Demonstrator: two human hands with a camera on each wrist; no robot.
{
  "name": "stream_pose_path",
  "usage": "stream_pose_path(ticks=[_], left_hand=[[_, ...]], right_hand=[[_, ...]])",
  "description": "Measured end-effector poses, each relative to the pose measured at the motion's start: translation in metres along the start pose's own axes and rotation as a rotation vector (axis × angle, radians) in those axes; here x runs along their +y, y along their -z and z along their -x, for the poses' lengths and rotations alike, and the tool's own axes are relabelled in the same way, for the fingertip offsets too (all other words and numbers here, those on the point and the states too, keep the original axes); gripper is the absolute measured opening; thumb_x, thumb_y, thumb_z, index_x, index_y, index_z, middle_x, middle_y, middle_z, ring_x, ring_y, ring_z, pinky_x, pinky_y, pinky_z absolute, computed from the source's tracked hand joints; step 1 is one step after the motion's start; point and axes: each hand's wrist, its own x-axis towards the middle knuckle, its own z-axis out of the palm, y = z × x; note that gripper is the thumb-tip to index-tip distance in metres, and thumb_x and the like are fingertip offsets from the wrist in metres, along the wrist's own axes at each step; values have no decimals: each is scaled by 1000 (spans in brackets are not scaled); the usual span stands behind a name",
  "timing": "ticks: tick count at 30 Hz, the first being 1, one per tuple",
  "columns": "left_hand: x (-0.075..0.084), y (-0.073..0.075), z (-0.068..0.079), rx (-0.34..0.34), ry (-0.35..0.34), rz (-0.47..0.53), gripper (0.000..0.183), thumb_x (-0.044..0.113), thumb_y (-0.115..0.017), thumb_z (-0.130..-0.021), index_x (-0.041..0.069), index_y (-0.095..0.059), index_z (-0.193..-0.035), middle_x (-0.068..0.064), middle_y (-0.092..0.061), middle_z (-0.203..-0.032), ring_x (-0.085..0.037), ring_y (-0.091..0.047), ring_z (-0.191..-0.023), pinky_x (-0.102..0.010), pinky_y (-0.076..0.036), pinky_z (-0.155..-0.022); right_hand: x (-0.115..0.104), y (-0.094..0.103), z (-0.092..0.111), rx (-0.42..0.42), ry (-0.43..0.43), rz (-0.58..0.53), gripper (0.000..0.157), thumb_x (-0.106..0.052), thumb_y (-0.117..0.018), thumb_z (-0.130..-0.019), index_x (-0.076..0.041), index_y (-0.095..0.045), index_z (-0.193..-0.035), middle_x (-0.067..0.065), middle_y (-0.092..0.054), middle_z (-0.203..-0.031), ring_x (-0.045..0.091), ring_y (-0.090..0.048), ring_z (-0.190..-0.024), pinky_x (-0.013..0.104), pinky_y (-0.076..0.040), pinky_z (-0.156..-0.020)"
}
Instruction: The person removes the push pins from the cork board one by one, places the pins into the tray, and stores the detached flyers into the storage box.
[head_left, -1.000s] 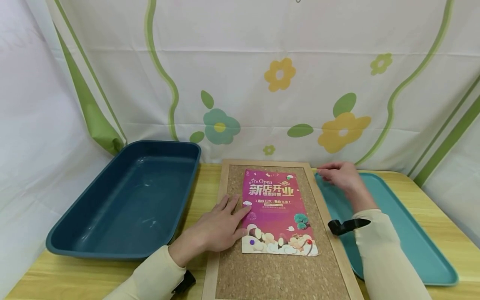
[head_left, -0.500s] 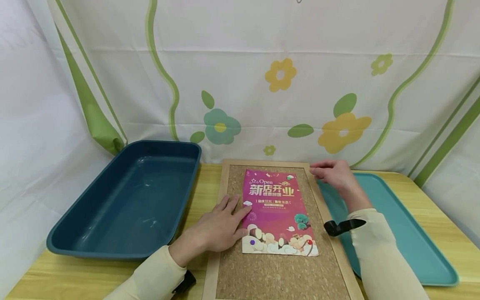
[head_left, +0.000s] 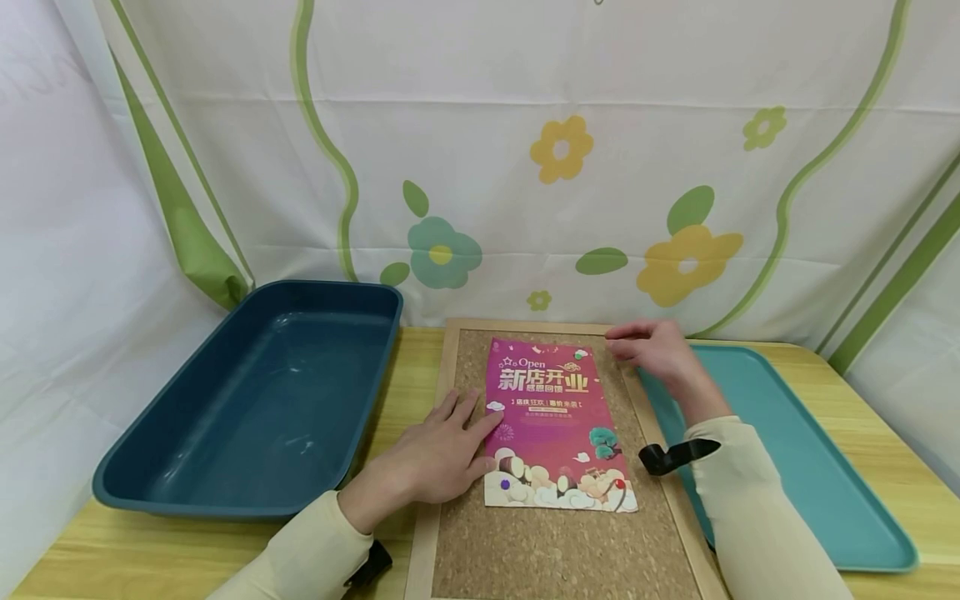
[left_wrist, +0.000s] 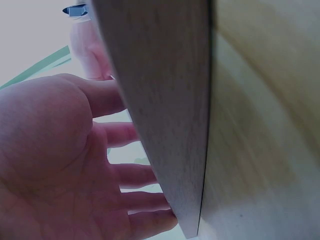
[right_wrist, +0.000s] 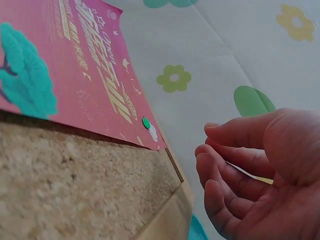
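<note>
A pink and purple poster [head_left: 551,433] lies on a wood-framed corkboard [head_left: 558,550]. My left hand [head_left: 435,458] rests flat across the board's left frame, its fingertips on the poster's left edge. In the left wrist view its fingers stretch over the frame's side [left_wrist: 160,100]. My right hand [head_left: 660,358] hovers by the board's top right corner, fingers loosely bent, thumb near the index finger. Nothing shows between those fingers in the right wrist view. A green pushpin [right_wrist: 146,123] sits in the poster's top right corner. Red [head_left: 618,484] and purple [head_left: 505,484] round spots mark its lower corners.
A deep dark blue tub [head_left: 247,417] stands left of the board. On the right, a flat turquoise tray [head_left: 810,467] lies partly under my right forearm. A white flowered cloth [head_left: 480,167] hangs behind the wooden table [head_left: 922,483].
My right hand has moved left, from above the tray to the board's top right corner. My left hand, the poster and the board have stayed put.
</note>
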Motion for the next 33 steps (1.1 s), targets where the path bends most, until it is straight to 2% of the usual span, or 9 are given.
stream_pose_path(ticks=[4, 9, 15, 24, 33], left_hand=[[0, 0, 0, -2, 2, -2, 62, 41, -58, -108, 20, -42, -164, -17, -21, -178, -44, -17, -165, -61, -39, -124], [0, -1, -1, -2, 7, -4, 63, 42, -59, -108, 21, -42, -164, -17, -21, -178, -43, -17, -165, -62, -39, -123], [-1, -1, -2, 2, 7, -6, 63, 43, -59, -108, 21, -42, -164, -17, -21, -178, -43, -17, -165, -62, -40, -123], [0, -1, -1, 6, 9, -3, 63, 43, -60, -108, 21, -43, -164, -17, -22, -177, -43, -17, -165, -63, -41, -121], [-1, -1, -2, 8, 8, -4, 63, 43, -60, -107, 21, -43, -164, -17, -23, -177, -43, -18, -165, -63, -43, -120]], right_hand=[[0, -3, 0, -18, 15, 4, 39, -25, -68, -105, 1, -69, -134, 14, -75, -120, 31, -69, -109, 32, -57, -85], [-1, -6, 2, -36, 29, -7, 39, -23, -66, -106, 2, -68, -135, 20, -73, -125, 33, -68, -111, 34, -58, -86], [-3, -8, 2, -52, 24, -3, 40, -24, -67, -106, 0, -68, -137, 21, -71, -130, 33, -67, -114, 34, -55, -90], [-4, -10, 1, -93, 27, -5, 43, -27, -68, -106, -1, -67, -140, 23, -72, -132, 31, -68, -114, 34, -55, -89], [-2, -12, -3, -166, 24, -25, 45, -26, -67, -106, 1, -66, -142, 24, -70, -136, 24, -72, -104, 32, -61, -83]])
